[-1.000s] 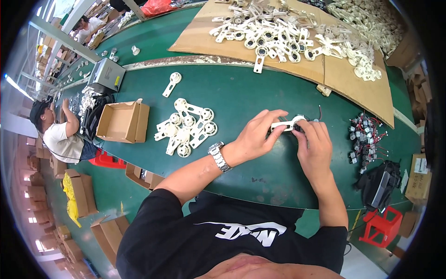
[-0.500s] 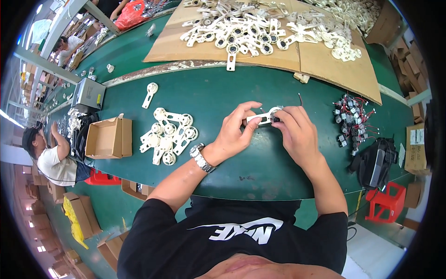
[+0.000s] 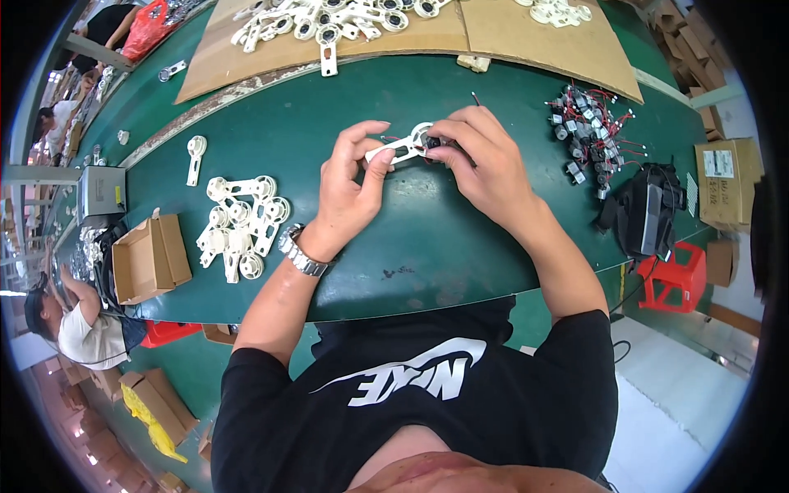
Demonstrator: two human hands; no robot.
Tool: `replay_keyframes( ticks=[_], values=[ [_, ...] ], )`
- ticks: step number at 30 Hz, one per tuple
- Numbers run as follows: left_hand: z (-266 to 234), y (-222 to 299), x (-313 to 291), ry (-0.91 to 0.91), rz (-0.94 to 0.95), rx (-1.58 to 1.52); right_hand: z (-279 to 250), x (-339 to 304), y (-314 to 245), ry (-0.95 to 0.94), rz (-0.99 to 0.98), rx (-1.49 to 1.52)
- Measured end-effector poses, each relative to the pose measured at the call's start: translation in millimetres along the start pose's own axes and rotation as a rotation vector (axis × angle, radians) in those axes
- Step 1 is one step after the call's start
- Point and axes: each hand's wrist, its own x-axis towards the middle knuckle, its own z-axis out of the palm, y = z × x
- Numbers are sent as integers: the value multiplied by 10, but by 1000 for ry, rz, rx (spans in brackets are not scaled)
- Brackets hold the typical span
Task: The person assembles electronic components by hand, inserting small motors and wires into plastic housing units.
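Over the middle of the green table, my left hand (image 3: 349, 185) pinches the narrow slotted end of a white plastic arm piece (image 3: 399, 151). The piece slants upward to its ring-shaped end. There my right hand (image 3: 485, 164) closes its thumb and fingers on a small dark motor (image 3: 431, 143) at the ring. Thin wires show beside the piece, and my right fingers partly hide the motor and ring. Left of my hands lies a cluster of similar white pieces (image 3: 238, 214), with a single one (image 3: 195, 160) just beyond it.
A heap of small wired motors (image 3: 588, 135) lies to the right, beside a black bag (image 3: 649, 209). More white arm pieces (image 3: 329, 34) cover cardboard (image 3: 427, 41) at the back. An open carton (image 3: 152, 259) stands at left; a person (image 3: 78, 320) sits beyond it.
The whole view has shifted, so the table's things sit farther left and higher. The white piece now tilts up more toward its ring end. Both hands keep their hold.
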Motion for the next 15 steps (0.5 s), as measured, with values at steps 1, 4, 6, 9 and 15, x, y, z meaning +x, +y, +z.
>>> replay_keyframes(
  ticks=[1,4,6,9,15],
  values=[
    [1,1,-6,-4,7,5,7,-6,5,4,-1,-2],
    [-2,-5,-28,-15,13,18,26,-34,13,11,-5,-18],
    [11,-23,-31,-19,37,65,31,-63,28,15,-7,-33],
    [36,-43,-34,19,59,62,36,-81,9,14,-18,-95],
    [7,14,-35,0,28,37,66,-100,-7,-41,148,67]
  ],
)
